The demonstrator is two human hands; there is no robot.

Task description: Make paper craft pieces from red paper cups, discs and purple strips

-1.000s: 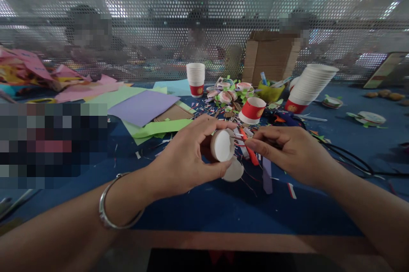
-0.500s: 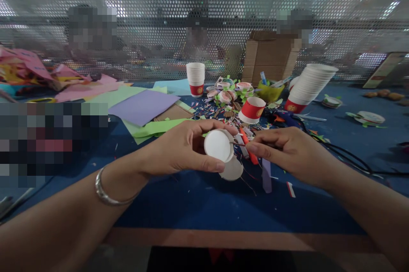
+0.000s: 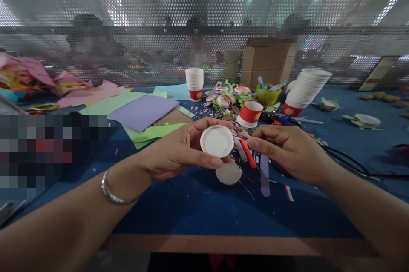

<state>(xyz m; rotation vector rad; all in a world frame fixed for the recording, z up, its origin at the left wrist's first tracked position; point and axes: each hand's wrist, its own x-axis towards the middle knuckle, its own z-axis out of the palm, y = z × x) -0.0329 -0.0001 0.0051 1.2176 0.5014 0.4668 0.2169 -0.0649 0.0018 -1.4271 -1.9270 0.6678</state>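
Observation:
My left hand [image 3: 188, 146], a silver bangle on its wrist, grips a cut-off paper cup bottom [image 3: 217, 142] by its edges, with the shallow white hollow facing me. To the right of it, my right hand [image 3: 279, 146] has thumb and fingers pinched on a thin string-like piece [image 3: 239, 137] that reaches toward the rim. Exactly what this piece is, I cannot make out. Below the held cup bottom, a round greyish-white disc [image 3: 228, 173] lies on the blue table [image 3: 179, 212]. An orange-red strip [image 3: 248, 155] and a purple paper strip [image 3: 265, 174] lie between and below my hands.
Behind my hands are a cut red cup [image 3: 250, 114], paper scraps and a pile of small paper crafts [image 3: 225, 97]. Stacked cups [image 3: 194, 82] and a leaning stack [image 3: 308, 89] stand farther back. Coloured paper [image 3: 143, 111] lies left; a black cable [image 3: 348, 161] runs right.
My left hand has tipped the cup bottom so its hollow faces me more fully. The right hand stays close beside it, still pinching. The whole view has shifted slightly.

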